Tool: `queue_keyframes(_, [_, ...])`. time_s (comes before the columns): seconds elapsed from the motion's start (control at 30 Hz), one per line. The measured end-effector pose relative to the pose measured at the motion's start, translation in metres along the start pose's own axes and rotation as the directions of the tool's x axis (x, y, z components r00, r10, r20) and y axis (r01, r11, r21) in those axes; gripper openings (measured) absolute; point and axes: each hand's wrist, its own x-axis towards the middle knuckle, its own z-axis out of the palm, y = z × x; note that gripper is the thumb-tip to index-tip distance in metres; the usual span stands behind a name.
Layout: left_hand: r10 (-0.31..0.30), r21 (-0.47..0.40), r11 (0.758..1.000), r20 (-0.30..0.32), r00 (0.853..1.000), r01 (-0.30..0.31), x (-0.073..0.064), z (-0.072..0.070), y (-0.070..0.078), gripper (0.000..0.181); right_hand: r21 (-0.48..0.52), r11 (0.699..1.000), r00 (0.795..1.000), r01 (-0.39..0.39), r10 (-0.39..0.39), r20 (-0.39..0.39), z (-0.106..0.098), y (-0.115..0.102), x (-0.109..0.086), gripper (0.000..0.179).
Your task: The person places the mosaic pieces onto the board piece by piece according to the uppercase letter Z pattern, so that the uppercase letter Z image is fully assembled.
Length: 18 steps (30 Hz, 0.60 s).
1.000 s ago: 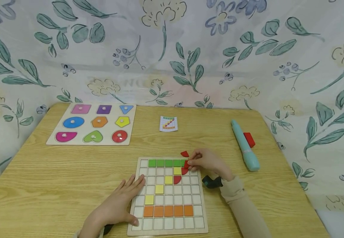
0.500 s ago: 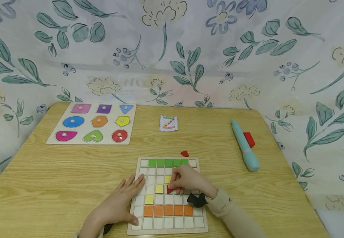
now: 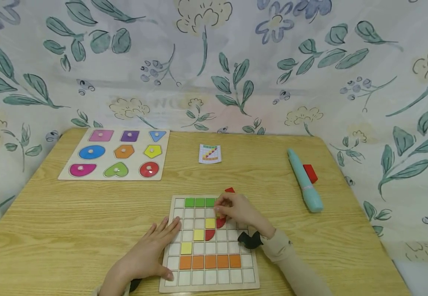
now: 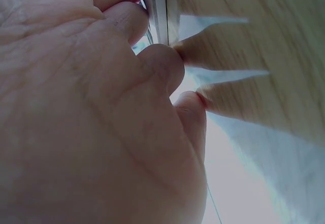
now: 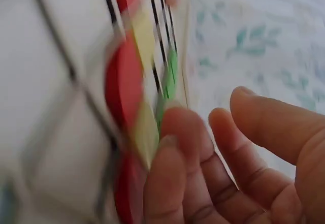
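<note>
My left hand (image 3: 144, 255) lies with spread, straight fingers along the left edge of a wooden grid board (image 3: 209, 289); its thumb touches the lower left corner. In the left wrist view, the fingertips (image 4: 162, 69) reach the board's edge. My right hand (image 3: 238, 209) hovers over the upper right squares, and the right wrist view shows its thumb apart from the fingers with nothing between. Red quarter-circle tiles (image 3: 210, 234) sit beside yellow square tiles (image 3: 198, 234) along a diagonal. Just behind the board, a loose red quarter-circle tile (image 3: 229, 190) is partly covered by the hand.
Green tiles (image 3: 200, 202) line the top row, orange tiles (image 3: 210, 261) a lower row. A small pattern card (image 3: 210, 153) lies behind. At back left is a knobbed shape puzzle (image 3: 114, 154). A teal pen-shaped object (image 3: 305, 181) and a red block (image 3: 310, 174) lie right.
My right hand carried a red quarter-circle tile down to the square right of the third yellow tile and let go. It has since moved up toward the loose red tile. The left hand stayed still.
</note>
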Motion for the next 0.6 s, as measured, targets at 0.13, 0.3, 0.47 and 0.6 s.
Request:
queue_keyframes(0.13, [-0.005, -0.001, 1.000, 0.004, 1.000, 0.005, 0.000, 0.000, 0.000, 0.121, 0.056, 0.998, 0.994, -0.038, 0.044, -0.100, -0.021, 0.014, 0.003, 0.025])
queue_keyframes(0.3, [0.000, -0.003, 1.000, 0.010, 1.000, 0.000, 0.000, 0.001, 0.000, 0.122, 0.151, 0.986, 0.988, -0.065, 0.085, -0.130, -0.033, 0.030, 0.007, 0.045])
queue_keyframes(0.47, [0.003, -0.008, 1.000, 0.007, 1.000, -0.003, 0.001, 0.000, 0.000, 0.122, 0.144, 0.988, 0.987, -0.053, 0.073, -0.144, -0.035, 0.037, 0.011, 0.049])
queue_keyframes(0.6, [0.001, -0.003, 1.000, 0.009, 1.000, -0.001, 0.001, 0.000, 0.000, 0.122, 0.128, 0.990, 0.978, -0.061, 0.085, -0.192, -0.033, 0.036, 0.012, 0.042])
